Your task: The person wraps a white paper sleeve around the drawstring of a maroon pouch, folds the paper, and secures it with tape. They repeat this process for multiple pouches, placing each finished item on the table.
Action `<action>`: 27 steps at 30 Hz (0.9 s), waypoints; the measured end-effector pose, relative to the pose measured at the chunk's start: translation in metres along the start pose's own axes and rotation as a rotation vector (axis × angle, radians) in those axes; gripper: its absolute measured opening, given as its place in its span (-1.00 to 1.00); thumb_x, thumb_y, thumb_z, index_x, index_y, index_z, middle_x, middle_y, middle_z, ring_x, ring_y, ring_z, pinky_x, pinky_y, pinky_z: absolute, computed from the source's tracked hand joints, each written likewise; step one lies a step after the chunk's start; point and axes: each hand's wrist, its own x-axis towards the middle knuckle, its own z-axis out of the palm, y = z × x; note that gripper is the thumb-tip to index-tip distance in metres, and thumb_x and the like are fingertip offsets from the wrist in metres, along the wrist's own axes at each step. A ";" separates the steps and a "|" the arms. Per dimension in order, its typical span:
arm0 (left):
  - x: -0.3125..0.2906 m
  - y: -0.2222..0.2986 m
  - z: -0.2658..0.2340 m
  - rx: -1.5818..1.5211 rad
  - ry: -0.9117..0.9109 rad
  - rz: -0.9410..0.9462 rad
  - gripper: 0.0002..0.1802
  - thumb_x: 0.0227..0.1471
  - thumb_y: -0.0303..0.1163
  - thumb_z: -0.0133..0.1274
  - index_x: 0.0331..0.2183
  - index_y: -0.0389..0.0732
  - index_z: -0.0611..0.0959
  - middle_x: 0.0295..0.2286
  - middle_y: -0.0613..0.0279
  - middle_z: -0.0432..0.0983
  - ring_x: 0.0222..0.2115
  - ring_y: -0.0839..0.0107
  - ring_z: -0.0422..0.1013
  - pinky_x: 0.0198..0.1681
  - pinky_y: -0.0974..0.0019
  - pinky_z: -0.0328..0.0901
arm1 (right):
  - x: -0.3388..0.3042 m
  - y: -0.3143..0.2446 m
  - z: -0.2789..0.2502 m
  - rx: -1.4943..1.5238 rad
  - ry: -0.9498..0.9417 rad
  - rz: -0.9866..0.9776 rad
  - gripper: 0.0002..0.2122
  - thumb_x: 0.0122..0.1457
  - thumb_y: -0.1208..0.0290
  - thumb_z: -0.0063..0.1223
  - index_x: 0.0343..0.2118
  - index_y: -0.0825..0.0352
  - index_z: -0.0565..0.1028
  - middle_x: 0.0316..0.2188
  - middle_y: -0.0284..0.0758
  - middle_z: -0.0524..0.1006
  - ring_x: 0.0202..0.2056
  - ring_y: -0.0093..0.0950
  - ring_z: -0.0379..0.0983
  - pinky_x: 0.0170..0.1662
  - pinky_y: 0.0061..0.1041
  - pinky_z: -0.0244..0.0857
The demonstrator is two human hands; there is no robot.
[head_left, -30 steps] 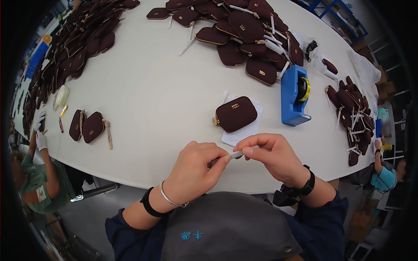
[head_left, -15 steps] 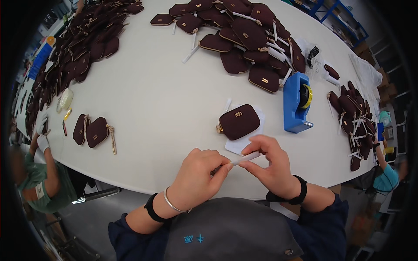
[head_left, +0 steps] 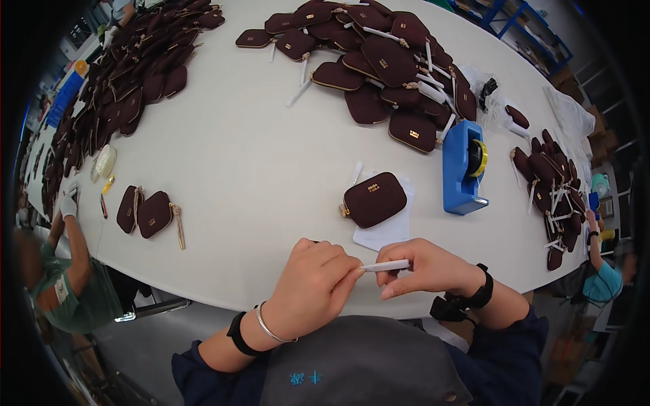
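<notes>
Close to the table's near edge, my left hand [head_left: 317,281] pinches the left end of a slim white paper roll [head_left: 387,266]. My right hand [head_left: 428,269] has its fingers around the other end, the thumb lowered beneath it. Just beyond my hands lies a dark maroon zip pouch [head_left: 374,200] with gold lettering and a beige cord at its left. It rests partly on white paper sheets [head_left: 384,237]. A short white strip [head_left: 357,172] pokes out behind the pouch.
To the right stands a blue tape dispenser [head_left: 458,183] with yellow tape. Heaps of maroon pouches lie at the back [head_left: 386,61], far left [head_left: 128,88] and right [head_left: 552,176]. Two pouches [head_left: 156,214] sit at left. Co-workers [head_left: 71,277] are at both sides.
My right thumb has come off the white roll and dropped below it, and the right hand has turned flatter. Both hands sit slightly lower in view. The pouch stays on the sheets.
</notes>
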 end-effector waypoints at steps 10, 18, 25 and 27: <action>0.002 0.000 0.002 -0.100 -0.025 -0.073 -0.98 -0.01 -0.51 0.17 -0.45 -0.22 0.63 -0.64 0.31 0.41 -0.61 0.38 0.28 -0.40 0.32 0.08 | 0.002 -0.006 0.016 -0.948 0.486 -0.617 -0.75 -0.05 0.38 0.30 -0.28 0.27 0.55 -0.48 -0.41 0.44 -0.38 -0.45 0.36 -0.23 -0.44 0.14; -0.002 -0.004 0.000 -0.142 0.015 -0.109 -0.94 -0.01 -0.48 0.19 -0.41 -0.24 0.66 -0.62 0.27 0.46 -0.60 0.38 0.32 -0.39 0.34 0.14 | -0.003 0.002 0.003 0.113 0.413 -0.176 -0.77 0.26 0.45 0.02 -0.07 0.41 0.50 -0.28 -0.22 0.58 -0.30 -0.42 0.51 -0.15 -0.49 0.35; 0.013 0.012 0.004 -0.541 0.098 -0.295 -0.87 0.00 -0.45 0.18 -0.33 -0.25 0.69 -0.51 0.17 0.58 -0.50 0.33 0.46 -0.33 0.35 0.29 | 0.025 0.006 0.042 -0.118 0.227 -0.295 -0.34 -0.02 0.49 0.34 0.17 0.37 0.29 -0.06 -0.19 0.49 -0.04 -0.41 0.45 0.05 -0.41 0.31; 0.017 0.010 0.009 -0.393 0.170 -0.115 -0.87 0.00 -0.46 0.18 -0.33 -0.25 0.68 -0.49 0.16 0.59 -0.50 0.31 0.46 -0.36 0.33 0.30 | 0.031 0.015 0.056 0.153 0.234 -0.228 -0.39 -0.04 0.47 0.36 0.11 0.38 0.34 -0.10 -0.20 0.49 -0.08 -0.41 0.46 0.01 -0.42 0.33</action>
